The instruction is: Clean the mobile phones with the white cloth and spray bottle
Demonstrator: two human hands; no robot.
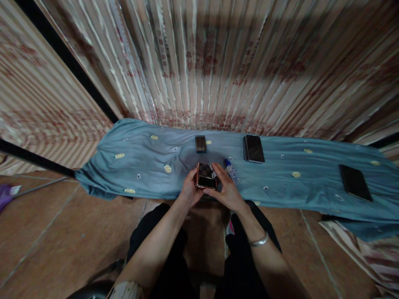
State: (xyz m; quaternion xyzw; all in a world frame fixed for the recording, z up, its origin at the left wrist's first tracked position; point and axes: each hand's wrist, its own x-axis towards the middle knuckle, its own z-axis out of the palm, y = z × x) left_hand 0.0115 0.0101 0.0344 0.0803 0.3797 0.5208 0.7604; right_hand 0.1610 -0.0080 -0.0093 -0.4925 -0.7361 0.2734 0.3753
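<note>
Both hands are busy with one small phone [206,177] with a shiny copper-colored edge, held just above the near side of the bench [149,166], which has a blue cloth over it. The left hand [189,192] curls around the phone's left edge and pinches it between thumb and fingers. The right hand [225,187] closes on the right edge, its fingers bent over the top. The phone sits right between the two hands, touching both — it looks like the person is checking or working on it, maybe fitting something to its back, though that part is too small to tell. The next move seems to need a steady grip from one hand while the other does the fine work. A small clear bottle [232,172] lies just beside the right hand. Farther back rest a little dark block [200,143] and a black phone [254,148], with another dark phone [355,182] well off to the right.
</note>
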